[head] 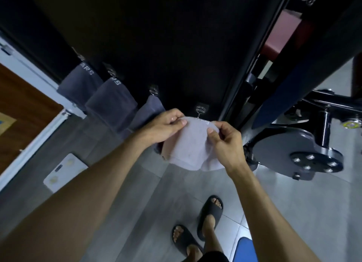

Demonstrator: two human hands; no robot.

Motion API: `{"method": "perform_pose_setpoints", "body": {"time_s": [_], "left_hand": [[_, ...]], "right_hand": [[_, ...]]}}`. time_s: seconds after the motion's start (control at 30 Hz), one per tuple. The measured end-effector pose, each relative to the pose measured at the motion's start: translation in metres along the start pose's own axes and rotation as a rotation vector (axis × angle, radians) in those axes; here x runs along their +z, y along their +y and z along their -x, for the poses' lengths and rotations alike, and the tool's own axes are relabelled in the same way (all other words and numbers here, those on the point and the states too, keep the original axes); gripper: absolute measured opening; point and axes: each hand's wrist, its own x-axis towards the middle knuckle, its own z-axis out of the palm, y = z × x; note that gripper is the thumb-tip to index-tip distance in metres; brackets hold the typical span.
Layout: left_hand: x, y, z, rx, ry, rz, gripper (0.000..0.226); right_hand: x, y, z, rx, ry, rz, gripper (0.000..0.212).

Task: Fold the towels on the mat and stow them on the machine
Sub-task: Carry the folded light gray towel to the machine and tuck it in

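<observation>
A light grey towel (191,144) hangs in front of a black wall panel, just below a metal clip hook (199,110). My left hand (164,127) pinches its upper left edge between thumb and fingers. My right hand (225,142) pinches its upper right edge. Three darker grey towels hang from hooks to the left: one (80,83), a second (113,103) and a third (146,113) partly behind my left hand. A corner of the blue mat (244,250) shows at the bottom edge.
A black exercise machine (305,144) with a round bolted plate and a dark red pad (282,38) stands to the right. My feet in black slides (195,228) are on grey floor tiles. A white flat panel (64,171) lies on the floor left, next to a wooden door (21,113).
</observation>
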Motion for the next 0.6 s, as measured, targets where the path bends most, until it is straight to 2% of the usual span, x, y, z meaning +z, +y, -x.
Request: {"method": "perform_pose_setpoints", "body": {"time_s": [0.13, 0.27, 0.33, 0.47, 0.6], "left_hand": [[0.029, -0.002, -0.024, -0.096, 0.257, 0.417, 0.011], [0.054, -0.012, -0.039, -0.234, 0.483, 0.661, 0.006], [0.061, -0.018, -0.042, -0.33, 0.542, 0.756, 0.017], [0.06, -0.02, -0.045, -0.282, 0.527, 0.588, 0.009], [0.051, -0.014, -0.037, -0.185, 0.468, 0.315, 0.018]], "right_hand": [[0.016, 0.012, -0.017, -0.016, 0.245, -0.126, 0.009], [0.037, 0.027, -0.029, -0.039, 0.453, -0.146, 0.018], [0.049, 0.033, -0.031, -0.01, 0.53, -0.184, 0.019], [0.066, 0.039, -0.031, 0.053, 0.59, -0.218, 0.011], [0.071, 0.045, -0.023, 0.059, 0.444, -0.035, 0.02]]}}
